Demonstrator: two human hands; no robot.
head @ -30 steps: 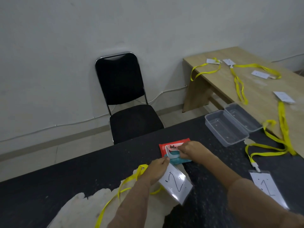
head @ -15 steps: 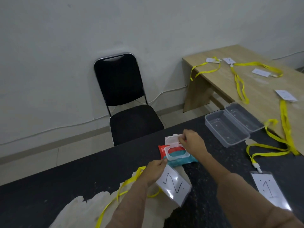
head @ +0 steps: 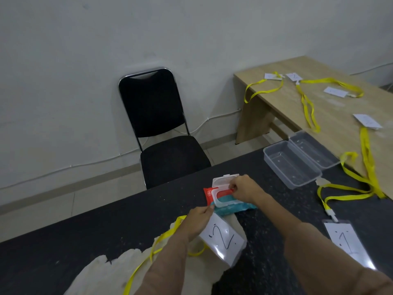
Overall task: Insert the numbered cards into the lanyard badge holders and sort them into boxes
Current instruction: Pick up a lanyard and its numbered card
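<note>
head-worn view, angled down, close over black table (head: 106, 226)

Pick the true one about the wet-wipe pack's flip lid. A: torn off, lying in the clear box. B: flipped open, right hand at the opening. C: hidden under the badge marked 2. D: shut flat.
B: the white flip lid stands up from the wet-wipe pack, and the right hand pinches at the opening.

Wipes pack (head: 228, 201) sits mid dark table (head: 85, 231), lid flipped up at far side. Card no. 2 (head: 223, 238) lies just in front of pack, card no. 1 (head: 346, 241) well to the right. Two boxes (head: 297, 162) side by side at far right, w/ lanyards (head: 348, 188) right of them. Chair (head: 161, 128) behind table; wooden desk (head: 297, 107) far right.
</note>
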